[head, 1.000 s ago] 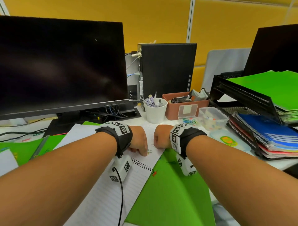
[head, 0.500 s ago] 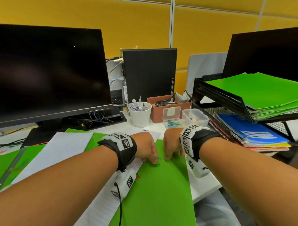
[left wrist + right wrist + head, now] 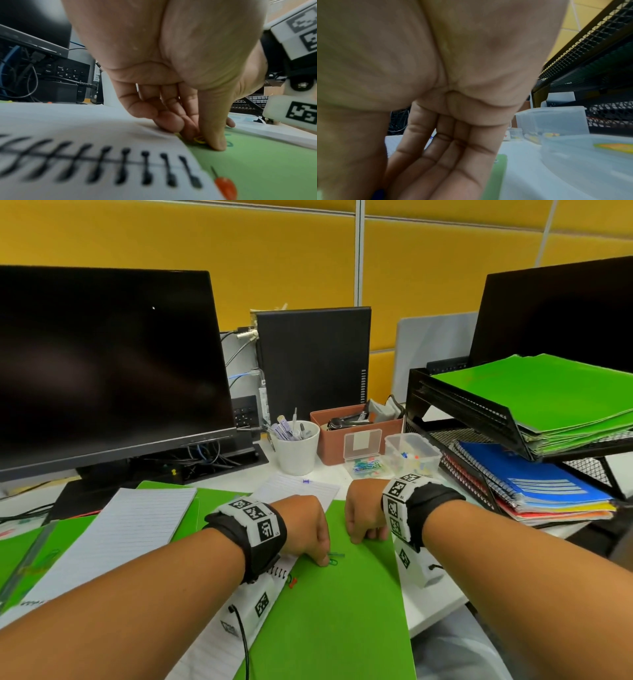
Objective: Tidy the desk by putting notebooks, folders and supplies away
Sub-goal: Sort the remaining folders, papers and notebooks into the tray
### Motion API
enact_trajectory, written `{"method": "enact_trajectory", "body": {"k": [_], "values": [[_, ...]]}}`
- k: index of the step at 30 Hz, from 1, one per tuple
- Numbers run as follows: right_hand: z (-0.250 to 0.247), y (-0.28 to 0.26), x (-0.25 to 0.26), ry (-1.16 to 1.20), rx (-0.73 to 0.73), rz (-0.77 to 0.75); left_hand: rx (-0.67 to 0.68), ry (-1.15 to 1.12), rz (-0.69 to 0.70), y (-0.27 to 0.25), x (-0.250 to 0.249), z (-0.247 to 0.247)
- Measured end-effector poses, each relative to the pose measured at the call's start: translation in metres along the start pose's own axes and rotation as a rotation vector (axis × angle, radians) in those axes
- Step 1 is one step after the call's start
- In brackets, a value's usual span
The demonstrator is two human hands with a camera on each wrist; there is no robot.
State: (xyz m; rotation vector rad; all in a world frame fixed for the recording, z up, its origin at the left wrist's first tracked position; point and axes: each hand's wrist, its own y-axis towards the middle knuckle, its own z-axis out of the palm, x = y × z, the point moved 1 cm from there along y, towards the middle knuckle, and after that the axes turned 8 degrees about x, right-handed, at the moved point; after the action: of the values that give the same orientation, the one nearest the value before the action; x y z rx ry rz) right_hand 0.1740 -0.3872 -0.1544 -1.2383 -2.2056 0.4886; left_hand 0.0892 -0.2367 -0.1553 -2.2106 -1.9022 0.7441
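the green folder (image 3: 339, 604) fills the lower centre of the head view. the left hand (image 3: 305, 529) at mid-frame pinches a yellow paper clip (image 3: 199, 140) against it, fingers curled. the right hand (image 3: 363, 517), just right, rests straight fingers on the folder's edge, holding nothing.

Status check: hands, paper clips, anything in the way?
Left hand pinching paper clips on green folder. Right hand on folder edge, grip unclear. Orange pushpin loose beside spiral notebook.
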Motion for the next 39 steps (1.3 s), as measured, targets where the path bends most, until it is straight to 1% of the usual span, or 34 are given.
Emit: {"method": "enact_trajectory", "body": {"k": [5, 8, 10, 13, 15, 17, 21, 23, 24, 26, 28, 31, 32, 35, 37, 39], "values": [[0.000, -0.001, -0.011, 0.096, -0.021, -0.001, 0.058, 0.089, 0.038, 0.002, -0.006, 0.001], [0.000, -0.003, -0.015, 0.158, -0.038, -0.003, 0.104, 0.151, 0.036, 0.004, -0.009, 0.002], [-0.002, -0.003, -0.019, 0.193, -0.078, -0.008, 0.139, 0.169, 0.018, 0.006, -0.012, -0.001], [-0.017, -0.001, -0.029, 0.208, -0.209, 0.002, 0.163, 0.160, -0.020, 0.008, -0.014, -0.007], [-0.033, 0.001, -0.039, 0.253, -0.322, 0.037, 0.169, 0.178, -0.009, 0.012, -0.015, -0.010], [-0.055, 0.004, -0.053, 0.321, -0.446, 0.084, 0.175, 0.211, 0.014, 0.015, -0.016, -0.011], [-0.103, 0.009, -0.083, 0.266, -0.659, 0.232, 0.195, 0.208, 0.041, 0.022, -0.010, -0.010], [-0.116, 0.014, -0.093, 0.214, -0.711, 0.303, 0.206, 0.207, 0.053, 0.026, -0.006, -0.009], [-0.119, 0.017, -0.096, 0.172, -0.722, 0.348, 0.215, 0.201, 0.055, 0.027, -0.004, -0.009], [-0.121, 0.020, -0.099, 0.102, -0.727, 0.391, 0.227, 0.172, 0.063, 0.030, -0.001, -0.011], [-0.121, 0.022, -0.101, 0.092, -0.725, 0.406, 0.201, 0.102, 0.068, 0.034, 0.001, -0.020], [-0.121, 0.024, -0.105, 0.137, -0.709, 0.383, 0.112, 0.006, 0.081, 0.047, -0.001, -0.046], [-0.120, 0.024, -0.106, 0.160, -0.699, 0.371, 0.068, -0.021, 0.082, 0.055, -0.003, -0.056], [-0.119, 0.026, -0.109, 0.178, -0.676, 0.327, -0.135, -0.109, 0.042, 0.083, -0.008, -0.085], [-0.116, 0.029, -0.110, 0.135, -0.654, 0.321, -0.207, -0.103, 0.004, 0.106, -0.015, -0.097], [-0.111, 0.031, -0.112, 0.076, -0.629, 0.323, -0.223, -0.042, -0.030, 0.128, -0.027, -0.103]]}}
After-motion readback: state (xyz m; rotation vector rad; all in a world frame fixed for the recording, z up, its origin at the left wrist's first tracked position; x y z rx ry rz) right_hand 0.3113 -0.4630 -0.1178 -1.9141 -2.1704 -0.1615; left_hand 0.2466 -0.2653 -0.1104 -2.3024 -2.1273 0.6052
